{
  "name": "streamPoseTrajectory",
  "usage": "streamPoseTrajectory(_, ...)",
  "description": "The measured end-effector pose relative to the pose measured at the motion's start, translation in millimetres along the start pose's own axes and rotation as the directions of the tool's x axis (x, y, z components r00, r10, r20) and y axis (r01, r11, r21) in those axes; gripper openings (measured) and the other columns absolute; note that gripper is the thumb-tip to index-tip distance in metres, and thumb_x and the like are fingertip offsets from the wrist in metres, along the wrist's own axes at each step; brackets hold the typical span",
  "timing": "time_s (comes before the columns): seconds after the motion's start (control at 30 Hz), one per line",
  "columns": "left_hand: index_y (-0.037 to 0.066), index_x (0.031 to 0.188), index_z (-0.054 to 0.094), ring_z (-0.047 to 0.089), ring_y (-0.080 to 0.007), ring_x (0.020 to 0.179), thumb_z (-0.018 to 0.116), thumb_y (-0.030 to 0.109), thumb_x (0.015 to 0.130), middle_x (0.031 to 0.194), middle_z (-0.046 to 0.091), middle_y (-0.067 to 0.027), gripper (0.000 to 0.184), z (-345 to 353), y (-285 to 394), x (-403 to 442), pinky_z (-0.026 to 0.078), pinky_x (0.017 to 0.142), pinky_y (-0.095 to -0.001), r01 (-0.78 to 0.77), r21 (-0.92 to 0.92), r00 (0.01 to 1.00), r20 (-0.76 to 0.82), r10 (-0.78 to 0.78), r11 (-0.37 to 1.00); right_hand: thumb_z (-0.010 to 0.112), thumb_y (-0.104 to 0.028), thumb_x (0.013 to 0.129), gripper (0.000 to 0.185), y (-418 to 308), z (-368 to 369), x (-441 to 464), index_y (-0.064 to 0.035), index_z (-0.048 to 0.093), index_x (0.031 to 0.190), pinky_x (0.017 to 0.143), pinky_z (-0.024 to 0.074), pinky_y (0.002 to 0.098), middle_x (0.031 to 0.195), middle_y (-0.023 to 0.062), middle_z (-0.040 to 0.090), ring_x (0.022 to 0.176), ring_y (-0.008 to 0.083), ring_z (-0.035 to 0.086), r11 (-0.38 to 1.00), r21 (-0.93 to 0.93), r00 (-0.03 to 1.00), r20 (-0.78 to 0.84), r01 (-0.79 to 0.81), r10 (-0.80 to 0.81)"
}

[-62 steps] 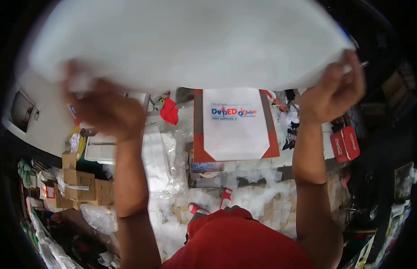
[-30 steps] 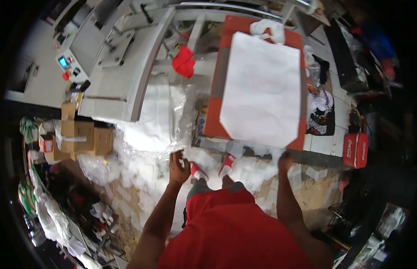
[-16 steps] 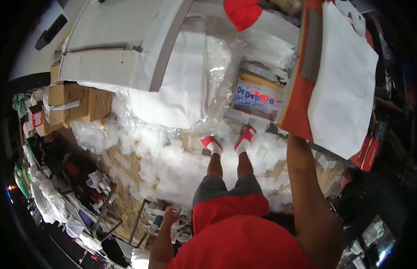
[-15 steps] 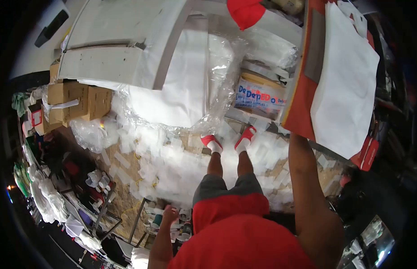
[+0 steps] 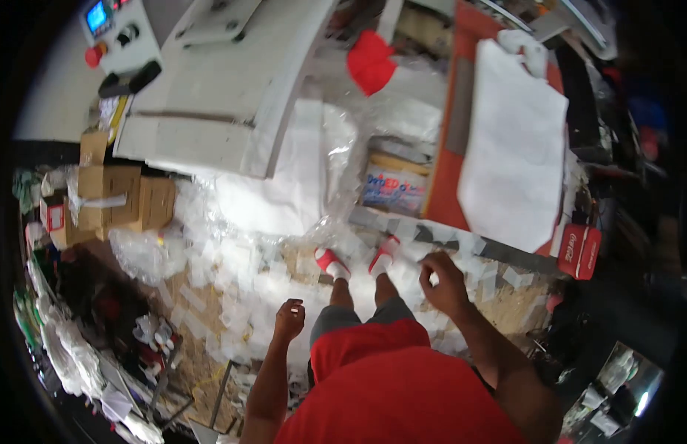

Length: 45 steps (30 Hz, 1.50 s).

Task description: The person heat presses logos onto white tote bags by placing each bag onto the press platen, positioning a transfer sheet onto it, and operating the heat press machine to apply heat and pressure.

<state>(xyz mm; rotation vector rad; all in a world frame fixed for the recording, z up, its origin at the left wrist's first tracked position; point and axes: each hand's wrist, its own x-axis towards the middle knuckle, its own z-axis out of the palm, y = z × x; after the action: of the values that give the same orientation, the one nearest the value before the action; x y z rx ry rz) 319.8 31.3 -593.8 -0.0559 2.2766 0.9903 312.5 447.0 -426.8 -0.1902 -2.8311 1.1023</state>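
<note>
My left hand (image 5: 290,320) hangs beside my left hip over the littered floor, its fingers loosely bent with a gap between them and nothing seen in it. My right hand (image 5: 445,283) is in front of the table's lower edge, thumb and forefinger curved with a gap between; I see nothing held. Nearest to it, a stack of white sheets (image 5: 512,148) lies on the red-orange table (image 5: 448,159). A pale, bunched item (image 5: 525,50) rests at the stack's far end.
A grey-white machine (image 5: 210,89) stands ahead, with a control box (image 5: 125,33) beside it. Cardboard boxes (image 5: 110,196) and clear plastic (image 5: 145,255) are at left. Pale scraps (image 5: 240,296) cover the floor. A red Coca-Cola box (image 5: 579,251) sits by the table's right corner.
My right hand has come away from the table edge, where it was hidden, and is now in front of it. My left hand has moved forward. The view has shifted, showing the control box.
</note>
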Motion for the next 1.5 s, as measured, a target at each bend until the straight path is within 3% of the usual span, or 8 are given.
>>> streamPoseTrajectory(0.17,0.001,0.107,0.062,0.070,-0.0311,0.082,0.060,0.010,0.090,0.099,0.069,-0.0186,0.019,-1,102,45,0.058,0.072,-0.0378,-0.273,0.006,0.960,-0.061,0.273,0.962,0.064,-0.002,0.091,0.013,30,-112,3,-0.0008,0.062,0.103,0.068,0.0514,0.0252,0.087,0.0042,0.067,0.079,0.0091,0.061,0.763,0.517,0.828,-0.167,-0.388,0.535)
streamPoseTrajectory(0.33,0.001,0.107,0.062,0.071,-0.0279,0.078,0.061,0.008,0.092,0.096,0.069,-0.0173,0.017,-10,257,79,0.056,0.066,-0.0351,-0.574,0.118,0.795,-0.156,0.586,0.810,0.065,-0.008,0.091,0.020,116,-208,50,0.0031,0.064,0.107,0.073,0.0503,0.0251,0.090,0.0057,0.069,0.078,0.0106,0.062,0.837,0.496,0.706,-0.506,-0.231,0.495)
streamPoseTrajectory(0.6,0.002,0.108,0.062,0.070,-0.0254,0.079,0.062,0.008,0.092,0.096,0.069,-0.0159,0.018,18,435,103,0.055,0.073,-0.0358,-0.667,-0.020,0.738,-0.157,0.657,0.745,0.069,-0.010,0.085,0.023,219,-236,132,0.0042,0.066,0.103,0.069,0.0506,0.0272,0.089,0.0087,0.069,0.077,0.0139,0.064,0.727,0.684,0.597,-0.562,-0.054,0.573)
streamPoseTrajectory(0.7,0.002,0.110,0.061,0.066,-0.0285,0.092,0.061,0.006,0.090,0.101,0.066,-0.0149,0.021,34,462,110,0.053,0.082,-0.0375,-0.815,0.155,0.531,-0.188,0.826,0.559,0.070,-0.012,0.080,0.038,206,-243,123,0.0030,0.062,0.113,0.079,0.0523,0.0385,0.104,0.0200,0.066,0.090,0.0302,0.065,0.912,0.167,0.564,-0.740,-0.374,0.367)
streamPoseTrajectory(0.8,0.001,0.112,0.060,0.062,-0.0358,0.099,0.059,0.005,0.088,0.105,0.063,-0.0182,0.025,50,499,96,0.051,0.089,-0.0429,-0.818,0.327,0.441,-0.174,0.881,0.474,0.068,-0.009,0.079,0.041,176,-244,93,0.0018,0.060,0.117,0.093,0.0466,0.0423,0.121,0.0191,0.059,0.109,0.0349,0.057,0.918,-0.256,0.692,-0.722,-0.304,0.027)
streamPoseTrajectory(0.9,0.002,0.117,0.057,0.055,-0.0399,0.110,0.060,0.007,0.083,0.118,0.055,-0.0200,0.035,86,513,111,0.046,0.095,-0.0477,-0.813,0.415,0.400,-0.113,0.909,0.409,0.067,-0.014,0.079,0.043,155,-237,76,-0.0012,0.059,0.119,0.099,0.0412,0.0498,0.130,0.0169,0.051,0.122,0.0388,0.045,0.918,-0.383,0.829,-0.544,-0.106,-0.131)
streamPoseTrajectory(1.17,0.001,0.137,0.047,0.039,-0.0426,0.134,0.056,0.013,0.084,0.141,0.044,-0.0199,0.055,128,524,126,0.035,0.110,-0.0524,-0.699,0.637,0.428,0.008,0.904,0.326,0.063,-0.023,0.083,0.045,190,-208,67,-0.0053,0.059,0.124,0.102,0.0387,0.0530,0.138,0.0131,0.047,0.130,0.0373,0.041,0.873,-0.435,0.878,-0.479,-0.219,-0.018)
streamPoseTrajectory(1.5,0.001,0.138,0.047,0.038,-0.0418,0.136,0.055,0.016,0.084,0.143,0.046,-0.0178,0.057,128,519,128,0.032,0.113,-0.0533,-0.710,0.640,0.392,0.010,0.920,0.295,0.061,-0.027,0.085,0.049,191,-206,69,-0.0053,0.057,0.129,0.106,0.0350,0.0525,0.142,0.0134,0.045,0.133,0.0356,0.038,0.894,-0.379,0.880,-0.474,-0.238,0.033)
